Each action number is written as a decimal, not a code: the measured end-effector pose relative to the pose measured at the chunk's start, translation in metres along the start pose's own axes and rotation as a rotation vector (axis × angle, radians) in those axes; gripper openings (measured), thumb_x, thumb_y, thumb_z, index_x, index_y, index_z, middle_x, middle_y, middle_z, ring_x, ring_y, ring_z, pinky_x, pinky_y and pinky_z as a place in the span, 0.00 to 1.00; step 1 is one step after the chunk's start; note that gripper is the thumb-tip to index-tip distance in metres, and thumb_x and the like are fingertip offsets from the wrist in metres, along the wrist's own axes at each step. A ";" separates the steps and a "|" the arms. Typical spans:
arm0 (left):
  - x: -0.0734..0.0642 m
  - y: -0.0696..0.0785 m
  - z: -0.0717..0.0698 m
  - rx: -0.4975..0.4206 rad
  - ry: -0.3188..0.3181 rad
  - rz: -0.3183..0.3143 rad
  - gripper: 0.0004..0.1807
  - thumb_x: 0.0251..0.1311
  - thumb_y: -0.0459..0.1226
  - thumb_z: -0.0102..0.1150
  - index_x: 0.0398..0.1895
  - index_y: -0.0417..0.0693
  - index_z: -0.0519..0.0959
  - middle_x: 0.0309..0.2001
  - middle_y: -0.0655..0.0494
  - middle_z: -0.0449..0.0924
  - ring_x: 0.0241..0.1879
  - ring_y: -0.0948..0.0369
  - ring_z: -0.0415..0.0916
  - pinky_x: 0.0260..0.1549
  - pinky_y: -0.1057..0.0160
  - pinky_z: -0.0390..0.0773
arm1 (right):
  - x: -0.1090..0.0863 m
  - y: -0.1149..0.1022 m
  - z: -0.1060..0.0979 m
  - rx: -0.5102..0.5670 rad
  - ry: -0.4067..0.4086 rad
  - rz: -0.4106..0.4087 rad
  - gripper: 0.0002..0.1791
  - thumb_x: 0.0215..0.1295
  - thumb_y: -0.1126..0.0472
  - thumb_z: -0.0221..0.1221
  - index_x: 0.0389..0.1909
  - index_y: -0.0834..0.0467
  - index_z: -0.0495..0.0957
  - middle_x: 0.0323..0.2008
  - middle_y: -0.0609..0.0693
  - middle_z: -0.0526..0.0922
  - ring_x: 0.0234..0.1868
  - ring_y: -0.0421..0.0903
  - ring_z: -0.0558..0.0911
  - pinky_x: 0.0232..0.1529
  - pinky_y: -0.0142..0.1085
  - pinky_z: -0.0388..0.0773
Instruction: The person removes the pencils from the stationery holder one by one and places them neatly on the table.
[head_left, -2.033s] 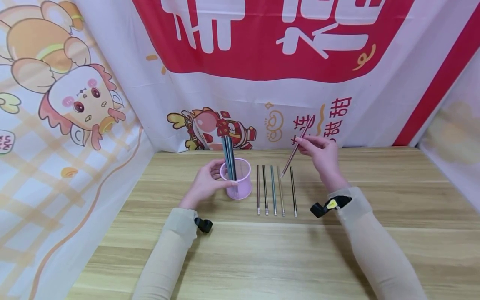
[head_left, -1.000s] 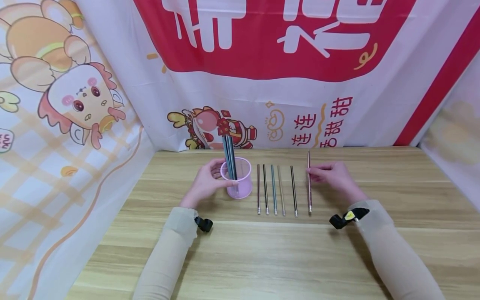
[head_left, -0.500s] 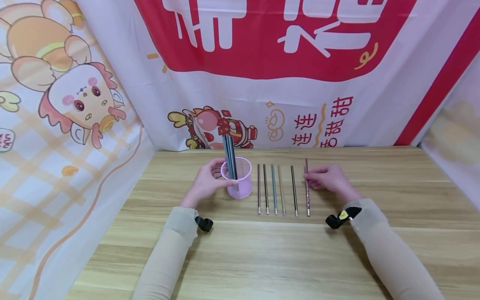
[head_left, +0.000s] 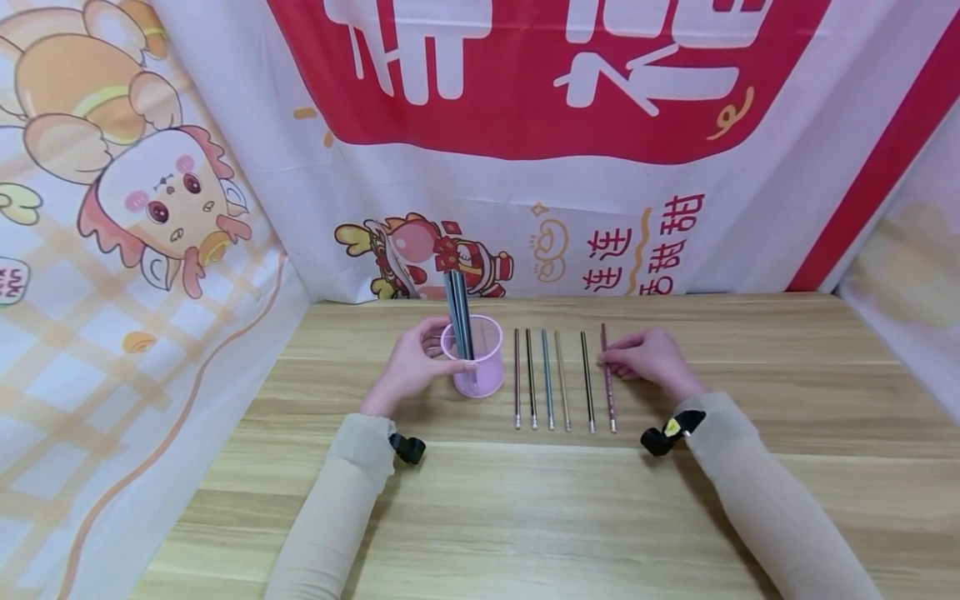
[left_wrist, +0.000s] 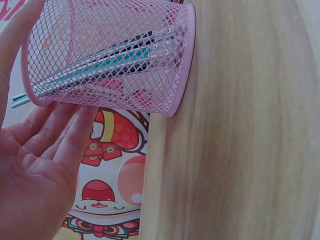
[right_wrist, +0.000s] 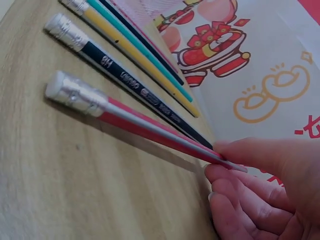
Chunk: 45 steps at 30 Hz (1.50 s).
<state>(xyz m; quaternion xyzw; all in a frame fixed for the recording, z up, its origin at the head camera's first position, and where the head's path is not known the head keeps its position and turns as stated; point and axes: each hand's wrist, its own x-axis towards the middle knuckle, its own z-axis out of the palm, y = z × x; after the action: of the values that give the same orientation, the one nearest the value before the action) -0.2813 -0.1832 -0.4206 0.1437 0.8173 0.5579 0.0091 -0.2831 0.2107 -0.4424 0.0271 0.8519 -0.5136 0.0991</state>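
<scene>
Right hand [head_left: 643, 358]: red-and-silver pencil [right_wrist: 150, 131], white-erasered, pinched near its far end.
Left hand [head_left: 412, 367]: pink wire-mesh cylindrical cup [head_left: 490, 377] gripped by thumb and fingers; leaning pencil bundle [head_left: 459, 315] contained.
Between hands: five slim pencils [head_left: 547, 379] laid roughly parallel, beside the pinched one.
Table [head_left: 525, 517]: pale, wood-grained.

The pencil [right_wrist: 155, 134] in your right hand [head_left: 647, 357] is red with a silver stripe, and its eraser [right_wrist: 56, 84] is white. Beside it you have one black pencil [right_wrist: 137, 86] with pale print, then one yellow pencil [right_wrist: 142, 64] and one green pencil [right_wrist: 142, 51]. The cup [head_left: 491, 371] is pink, with diamond mesh. Your sleeves [head_left: 765, 492] are plain beige. The table [head_left: 480, 517] is light brown with streaked grain; the back cloth [head_left: 450, 179] is white, with a red panel [head_left: 510, 121].
</scene>
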 end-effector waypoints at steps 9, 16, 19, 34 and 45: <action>0.000 0.000 0.000 -0.005 0.002 0.006 0.45 0.44 0.41 0.85 0.67 0.43 0.72 0.58 0.51 0.79 0.57 0.55 0.78 0.59 0.60 0.77 | -0.002 -0.005 0.004 -0.104 0.032 -0.007 0.15 0.63 0.56 0.71 0.42 0.64 0.86 0.32 0.54 0.87 0.32 0.47 0.84 0.34 0.35 0.85; 0.000 0.000 0.001 -0.003 -0.001 0.006 0.45 0.44 0.41 0.85 0.67 0.43 0.72 0.58 0.51 0.79 0.57 0.55 0.78 0.59 0.60 0.77 | -0.004 -0.006 0.006 -0.164 0.050 -0.010 0.14 0.63 0.56 0.71 0.40 0.63 0.86 0.31 0.53 0.87 0.30 0.46 0.84 0.33 0.35 0.84; 0.000 0.000 0.001 0.001 0.000 0.003 0.45 0.44 0.41 0.85 0.67 0.44 0.72 0.58 0.52 0.79 0.57 0.56 0.78 0.59 0.60 0.77 | -0.004 -0.006 0.006 -0.172 0.051 -0.022 0.14 0.63 0.56 0.72 0.40 0.64 0.87 0.30 0.53 0.87 0.30 0.46 0.84 0.32 0.35 0.84; -0.001 0.002 0.001 -0.002 0.003 -0.004 0.44 0.44 0.41 0.85 0.66 0.46 0.73 0.58 0.53 0.79 0.57 0.56 0.77 0.60 0.58 0.77 | -0.005 -0.003 0.003 -0.142 0.041 -0.020 0.16 0.64 0.53 0.71 0.43 0.62 0.87 0.33 0.53 0.87 0.34 0.48 0.84 0.36 0.36 0.85; -0.001 0.001 0.001 0.009 0.000 -0.018 0.46 0.44 0.43 0.84 0.68 0.45 0.71 0.60 0.51 0.77 0.58 0.55 0.77 0.61 0.57 0.76 | -0.012 -0.015 -0.004 -0.008 0.066 -0.054 0.24 0.65 0.51 0.70 0.53 0.65 0.81 0.43 0.62 0.85 0.40 0.54 0.85 0.40 0.38 0.85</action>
<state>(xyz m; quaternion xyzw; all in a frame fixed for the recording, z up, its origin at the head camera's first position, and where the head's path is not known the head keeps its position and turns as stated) -0.2800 -0.1825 -0.4200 0.1363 0.8210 0.5543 0.0136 -0.2740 0.2077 -0.4252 0.0205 0.8572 -0.5114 0.0570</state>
